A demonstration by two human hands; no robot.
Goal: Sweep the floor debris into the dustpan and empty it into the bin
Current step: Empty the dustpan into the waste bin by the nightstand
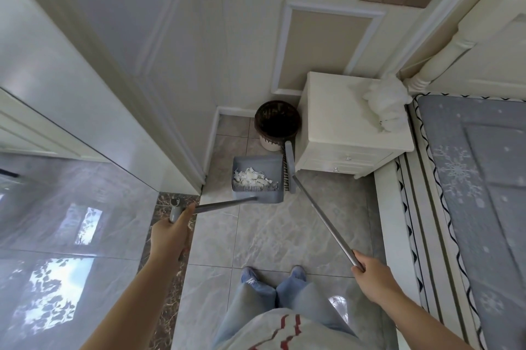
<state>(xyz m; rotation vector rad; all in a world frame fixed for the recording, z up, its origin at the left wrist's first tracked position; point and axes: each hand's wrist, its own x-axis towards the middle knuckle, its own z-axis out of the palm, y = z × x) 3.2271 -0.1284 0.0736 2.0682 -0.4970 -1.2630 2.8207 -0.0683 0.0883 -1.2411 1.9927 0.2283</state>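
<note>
A grey dustpan sits on the tiled floor with a heap of white debris inside it. My left hand grips the end of its long metal handle. My right hand grips the broom's metal pole. The grey broom head stands against the dustpan's right side. A dark wicker bin stands just beyond the dustpan, in the corner by the wall.
A white bedside cabinet with crumpled white cloth on top stands right of the bin. A bed with a grey snowflake cover fills the right side. A white door frame and dark threshold strip lie left.
</note>
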